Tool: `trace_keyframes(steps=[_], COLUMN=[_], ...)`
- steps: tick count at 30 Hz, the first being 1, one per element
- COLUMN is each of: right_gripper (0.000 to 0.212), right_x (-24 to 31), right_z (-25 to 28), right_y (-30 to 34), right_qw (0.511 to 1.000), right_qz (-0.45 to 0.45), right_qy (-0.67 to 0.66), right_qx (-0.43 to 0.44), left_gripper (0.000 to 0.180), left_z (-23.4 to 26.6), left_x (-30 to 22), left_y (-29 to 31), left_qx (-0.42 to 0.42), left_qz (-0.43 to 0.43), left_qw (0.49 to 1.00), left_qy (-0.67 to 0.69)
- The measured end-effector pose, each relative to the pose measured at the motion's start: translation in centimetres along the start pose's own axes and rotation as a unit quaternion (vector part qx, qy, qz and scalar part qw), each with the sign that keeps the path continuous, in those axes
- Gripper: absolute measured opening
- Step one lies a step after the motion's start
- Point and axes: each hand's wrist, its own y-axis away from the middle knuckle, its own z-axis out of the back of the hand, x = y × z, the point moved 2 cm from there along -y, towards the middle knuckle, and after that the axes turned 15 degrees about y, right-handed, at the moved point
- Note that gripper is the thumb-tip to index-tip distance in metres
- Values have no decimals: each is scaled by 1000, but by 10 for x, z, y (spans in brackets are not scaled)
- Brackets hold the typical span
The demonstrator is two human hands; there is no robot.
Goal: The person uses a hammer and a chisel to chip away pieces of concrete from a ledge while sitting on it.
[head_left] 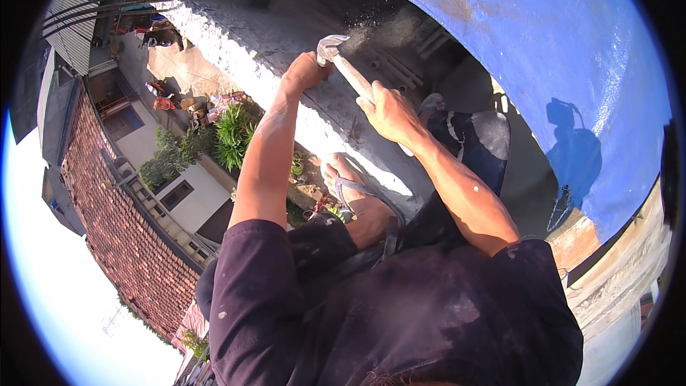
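My right hand (391,113) is closed round the handle of a hammer (352,77), whose dusty metal head points away from me. Right beside that head, my left hand (306,73) is curled tight over the edge of a rough concrete wall top (236,43). The hammer head partly covers the left fingers, so what they grip cannot be made out. Dust and small bits (368,32) fly in the air just past the hammer head.
My sandalled foot (350,186) stands on the narrow white wall. Left of it is a drop to a yard with plants (234,136) and a tiled roof (121,221). A blue sheet (550,36) curves along the right. Pipe-like pieces (393,71) lie below in shade.
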Motion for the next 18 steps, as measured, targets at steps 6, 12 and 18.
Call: trace_keyframes(steps=[6, 12, 18], right_gripper=[35, 34, 38], right_x=[28, -30, -28], right_z=[8, -5, 36], right_y=[24, 7, 48], right_qw=[955, 997, 988], right_qz=[-29, -65, -133], right_qy=[-172, 25, -68], right_qx=[-241, 17, -25], left_gripper=[25, 27, 17], left_z=[16, 9, 29], left_x=[-41, -44, -41], left_y=[21, 23, 25], left_qx=[18, 39, -44], left_qz=[20, 48, -43], left_qw=[999, 994, 993], left_qy=[35, -88, 97])
